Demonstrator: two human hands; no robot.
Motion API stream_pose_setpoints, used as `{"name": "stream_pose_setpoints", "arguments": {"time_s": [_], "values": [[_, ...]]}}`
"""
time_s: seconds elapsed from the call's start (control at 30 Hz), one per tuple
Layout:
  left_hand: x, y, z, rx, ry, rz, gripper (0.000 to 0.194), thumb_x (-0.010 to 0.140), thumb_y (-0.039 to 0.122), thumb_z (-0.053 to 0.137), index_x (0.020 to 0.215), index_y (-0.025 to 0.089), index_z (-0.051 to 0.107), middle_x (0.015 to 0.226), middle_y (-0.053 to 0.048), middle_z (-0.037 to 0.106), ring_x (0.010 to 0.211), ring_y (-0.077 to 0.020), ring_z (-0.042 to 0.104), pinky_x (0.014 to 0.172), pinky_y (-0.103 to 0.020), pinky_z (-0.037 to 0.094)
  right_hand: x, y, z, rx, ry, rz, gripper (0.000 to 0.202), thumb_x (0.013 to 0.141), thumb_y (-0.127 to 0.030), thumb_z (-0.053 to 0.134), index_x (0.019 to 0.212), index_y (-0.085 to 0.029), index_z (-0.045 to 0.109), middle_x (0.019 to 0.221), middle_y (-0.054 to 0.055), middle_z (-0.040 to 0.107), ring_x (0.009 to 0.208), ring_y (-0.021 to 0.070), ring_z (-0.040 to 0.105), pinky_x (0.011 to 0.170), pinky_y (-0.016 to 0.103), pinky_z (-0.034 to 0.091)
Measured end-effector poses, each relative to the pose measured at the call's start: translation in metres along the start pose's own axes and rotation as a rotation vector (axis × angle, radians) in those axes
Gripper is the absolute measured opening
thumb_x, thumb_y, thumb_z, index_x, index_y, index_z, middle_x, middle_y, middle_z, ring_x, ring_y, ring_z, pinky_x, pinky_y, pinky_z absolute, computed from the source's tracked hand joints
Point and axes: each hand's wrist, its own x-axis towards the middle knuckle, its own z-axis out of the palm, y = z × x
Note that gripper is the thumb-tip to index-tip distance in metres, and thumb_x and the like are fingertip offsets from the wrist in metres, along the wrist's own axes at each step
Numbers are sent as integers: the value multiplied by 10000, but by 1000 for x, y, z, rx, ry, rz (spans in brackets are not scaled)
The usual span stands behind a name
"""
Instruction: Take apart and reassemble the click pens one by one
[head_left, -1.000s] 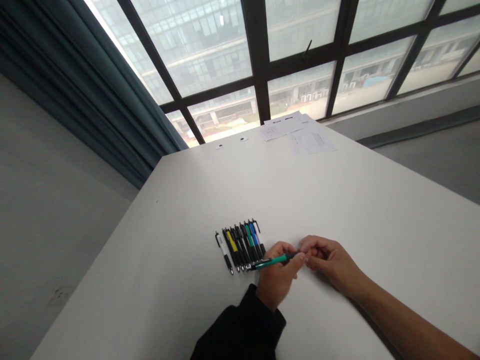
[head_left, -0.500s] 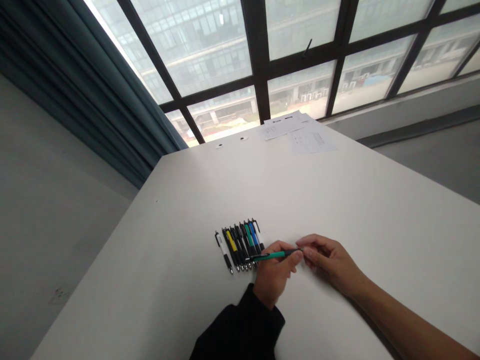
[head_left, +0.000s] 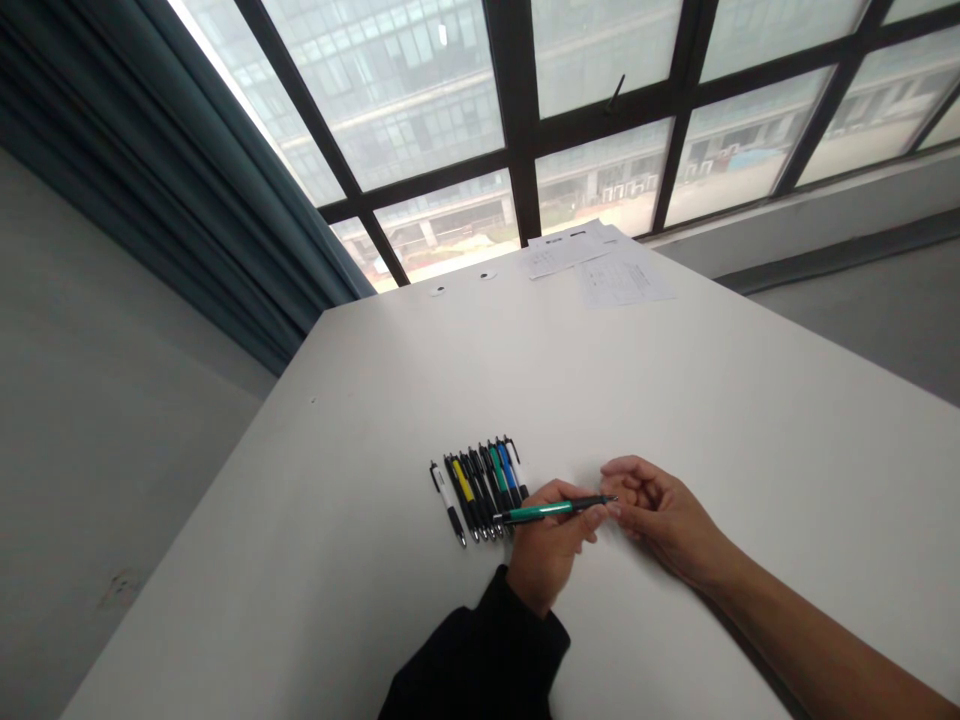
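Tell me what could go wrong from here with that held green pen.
The held green pen has its back end over the row of pens in this view, so lowering the left hand might knock some askew. Its tip is close to the right hand, so a slip could poke it; whether the writing point is out is too small to tell.

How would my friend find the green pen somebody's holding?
Start at the white table by the window and find the row of pens. Beside it is the left hand, with a black sleeve. That hand holds the green pen, unlike the other green pen, which lies in the row.
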Motion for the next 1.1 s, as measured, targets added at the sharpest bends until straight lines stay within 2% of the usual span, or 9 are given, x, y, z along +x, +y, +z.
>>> {"name": "stream_pose_setpoints", "arguments": {"time_s": [0.1,0.13,0.2,0.27,0.37,0.57,0.9,1.0,1.1], "values": [[-1,1,0,-19,3,5,355,704,421,843,861,149,679,616,7,630,539,-92,526,500,-206,345,-1,-6,5,-25,6,-12,405,759,-319,852,1118,-252,676,971,21,667,579,67,504,505,217,362],[-1,1,0,-22,0,4,345,709,411,840,866,150,679,606,12,622,537,-90,519,502,-206,345,-2,-7,6,-50,20,-11,375,788,-375,824,1109,-243,681,937,21,670,568,72,501,507,225,364],[-1,2,0,-24,-3,6,333,712,397,838,869,149,680,598,18,611,532,-86,504,506,-208,347,-2,-10,10,-151,48,13,324,844,-474,750,1016,-205,701,744,3,648,533,87,486,500,236,349],[-1,3,0,-25,2,16,333,710,395,837,868,150,677,605,20,608,530,-82,490,507,-209,350,-1,-12,11,-280,63,50,345,871,-517,704,887,-172,702,555,-26,562,486,91,451,481,238,311],[-1,4,1,-9,13,26,341,711,407,833,862,149,669,607,24,600,520,-79,475,499,-210,345,0,-10,11,-341,57,64,352,848,-508,732,827,-159,689,513,-38,537,470,89,438,478,242,291],[1,7,1,4,20,37,391,747,482,794,852,138,641,571,22,589,487,-77,461,480,-210,331,0,-7,8,-204,58,21,300,758,-404,838,864,-173,678,550,-60,524,507,88,446,510,246,308],[0,13,5,-59,49,27,363,754,455,776,813,140,604,587,2,620,477,-79,477,464,-204,320,-2,0,0,-245,55,-18,256,820,-400,769,906,-197,639,595,-57,484,522,105,395,510,261,273],[0,12,4,-58,58,31,328,755,411,777,815,134,612,623,-7,635,476,-65,458,465,-199,317,0,-9,-3,-457,123,-128,195,867,-390,679,888,-200,641,631,-31,513,552,131,446,540,282,344],[-1,12,4,-73,64,27,292,751,373,769,809,134,611,646,-12,641,484,-62,454,464,-195,316,12,-24,-14,-966,240,-337,98,823,-289,631,818,-194,656,735,31,603,633,170,526,617,321,407]]}}
